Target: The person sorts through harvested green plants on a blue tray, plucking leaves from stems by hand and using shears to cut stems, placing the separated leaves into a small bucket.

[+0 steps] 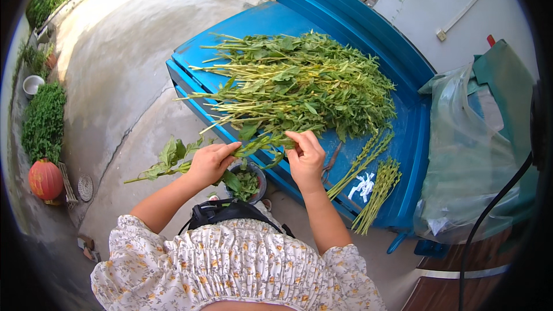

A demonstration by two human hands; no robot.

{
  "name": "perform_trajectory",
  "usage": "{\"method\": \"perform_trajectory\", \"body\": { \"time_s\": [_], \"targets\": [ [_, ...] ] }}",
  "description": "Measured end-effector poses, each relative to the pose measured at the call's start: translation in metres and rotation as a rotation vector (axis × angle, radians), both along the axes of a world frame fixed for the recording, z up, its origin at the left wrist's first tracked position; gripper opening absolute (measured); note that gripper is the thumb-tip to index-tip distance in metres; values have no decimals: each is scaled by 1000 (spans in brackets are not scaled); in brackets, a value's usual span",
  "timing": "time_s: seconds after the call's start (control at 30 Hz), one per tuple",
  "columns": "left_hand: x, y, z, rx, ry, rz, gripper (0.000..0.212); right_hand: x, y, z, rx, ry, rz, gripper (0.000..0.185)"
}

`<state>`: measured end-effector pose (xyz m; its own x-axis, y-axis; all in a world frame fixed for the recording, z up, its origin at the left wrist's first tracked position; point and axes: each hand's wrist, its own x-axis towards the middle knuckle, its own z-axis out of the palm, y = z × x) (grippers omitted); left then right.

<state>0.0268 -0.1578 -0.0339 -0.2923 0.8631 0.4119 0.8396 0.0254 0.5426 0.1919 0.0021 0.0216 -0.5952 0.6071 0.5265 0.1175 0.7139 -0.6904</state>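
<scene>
My left hand is closed around a leafy green plant stalk, whose cut end sticks out to the lower left. My right hand pinches the leaves near the stalk's other end. Beyond both hands, a large heap of leafy stalks lies on a blue metal truck bed. Right of my right hand are scissors, a few stripped stalks, white ties and a bundle of stripped stalks. Below my hands stands a bucket holding plucked leaves.
The truck bed's raised blue side wall runs along the back. Clear plastic sheeting hangs at the right, near a black cable. On the left are a red lantern, a white bowl and green plants.
</scene>
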Motion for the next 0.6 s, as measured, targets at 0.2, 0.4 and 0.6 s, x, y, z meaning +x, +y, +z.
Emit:
{"method": "perform_trajectory", "body": {
  "time_s": [0.2,0.4,0.6],
  "targets": [
    [3,10,-2,41,-102,28,37,-2,-20,-4,323,8,125,28],
    [-1,15,-1,46,-94,13,36,13,-25,-17,86,68,189,26],
    [-2,19,1,76,-51,-7,36,11,-8,-24,-309,279,-56,29]
  ]
}}
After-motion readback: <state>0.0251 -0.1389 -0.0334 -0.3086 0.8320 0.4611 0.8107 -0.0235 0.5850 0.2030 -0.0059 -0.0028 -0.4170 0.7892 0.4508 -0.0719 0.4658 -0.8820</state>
